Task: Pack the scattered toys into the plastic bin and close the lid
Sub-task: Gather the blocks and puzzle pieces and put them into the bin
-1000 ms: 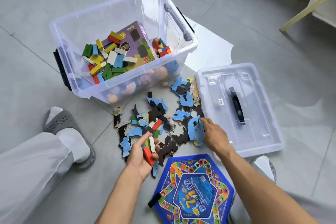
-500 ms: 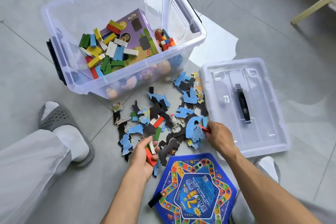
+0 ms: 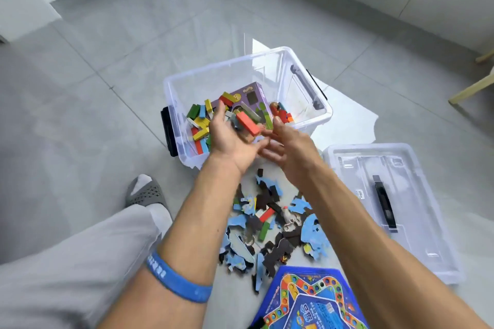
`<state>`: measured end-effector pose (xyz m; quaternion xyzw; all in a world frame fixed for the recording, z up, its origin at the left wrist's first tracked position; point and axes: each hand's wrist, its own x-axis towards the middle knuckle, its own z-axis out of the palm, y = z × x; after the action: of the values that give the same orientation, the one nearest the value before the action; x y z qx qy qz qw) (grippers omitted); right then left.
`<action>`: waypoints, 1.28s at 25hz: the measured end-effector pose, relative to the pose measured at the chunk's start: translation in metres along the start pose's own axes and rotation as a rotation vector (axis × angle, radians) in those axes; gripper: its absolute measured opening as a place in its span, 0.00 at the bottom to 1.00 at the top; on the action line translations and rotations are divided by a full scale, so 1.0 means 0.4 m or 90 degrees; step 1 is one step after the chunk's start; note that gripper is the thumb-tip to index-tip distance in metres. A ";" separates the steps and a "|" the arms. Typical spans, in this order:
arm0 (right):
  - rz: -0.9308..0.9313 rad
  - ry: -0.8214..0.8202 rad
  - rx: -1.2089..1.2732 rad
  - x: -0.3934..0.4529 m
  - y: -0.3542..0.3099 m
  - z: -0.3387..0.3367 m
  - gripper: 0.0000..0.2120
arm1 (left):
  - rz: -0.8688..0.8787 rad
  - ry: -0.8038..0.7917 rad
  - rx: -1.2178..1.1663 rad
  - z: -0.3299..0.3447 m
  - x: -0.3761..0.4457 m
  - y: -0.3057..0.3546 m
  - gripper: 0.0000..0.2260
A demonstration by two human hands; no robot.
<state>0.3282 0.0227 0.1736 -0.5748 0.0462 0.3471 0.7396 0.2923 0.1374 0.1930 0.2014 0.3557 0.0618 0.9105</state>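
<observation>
Both hands hang over the near rim of the plastic bin (image 3: 299,61), which stands open on the floor. The left hand (image 3: 230,136) is palm up with fingers loosely spread, and a red block (image 3: 247,123) lies across them with other blurred pieces. The right hand (image 3: 291,147) is just beside it, fingers spread and holding nothing. Coloured blocks (image 3: 199,120) and a purple box (image 3: 254,95) lie inside the bin. Puzzle pieces (image 3: 270,224) lie scattered just in front of the bin; the lid (image 3: 417,163) lies to its right
</observation>
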 end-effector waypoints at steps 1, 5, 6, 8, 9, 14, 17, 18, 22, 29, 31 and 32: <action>0.013 0.021 -0.016 0.008 -0.042 0.018 0.12 | 0.018 0.028 0.084 0.018 -0.002 0.041 0.28; 0.048 0.130 -0.136 -0.022 0.042 -0.054 0.12 | 0.112 0.140 0.301 -0.118 -0.025 0.001 0.16; 0.084 0.129 -0.138 -0.053 0.111 -0.094 0.10 | 0.091 0.156 0.352 -0.193 -0.032 -0.054 0.12; 0.214 0.157 -0.228 -0.121 0.268 -0.188 0.07 | -0.031 0.224 0.568 -0.377 -0.061 -0.178 0.07; 0.260 0.175 -0.335 -0.155 0.345 -0.236 0.07 | -0.108 0.252 0.713 -0.471 -0.077 -0.234 0.05; 0.240 0.153 -0.779 -0.237 0.540 -0.368 0.14 | -0.206 0.229 1.152 -0.640 -0.076 -0.335 0.06; 0.058 -0.019 -0.932 -0.204 0.561 -0.334 0.28 | -0.084 0.200 1.210 -0.602 -0.035 -0.360 0.11; 0.021 -0.096 -0.994 -0.187 0.570 -0.322 0.33 | -0.045 0.167 1.267 -0.603 -0.030 -0.381 0.14; -0.040 -0.194 -1.142 -0.137 0.600 -0.312 0.28 | 0.076 0.023 1.456 -0.636 -0.014 -0.422 0.33; -0.111 -0.110 -1.156 -0.140 0.601 -0.324 0.09 | 0.175 -0.010 1.474 -0.650 0.036 -0.389 0.13; -0.133 -0.108 -1.141 -0.150 0.592 -0.327 0.07 | 0.197 0.014 1.475 -0.651 0.040 -0.384 0.07; -0.127 -0.100 -1.092 -0.154 0.586 -0.328 0.06 | 0.204 0.045 1.432 -0.649 0.041 -0.380 0.05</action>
<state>0.1924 -0.0983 -0.0332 -0.9098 -0.3337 0.2341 0.0787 0.1251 0.0868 -0.0522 0.9459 0.2049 -0.1713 0.1843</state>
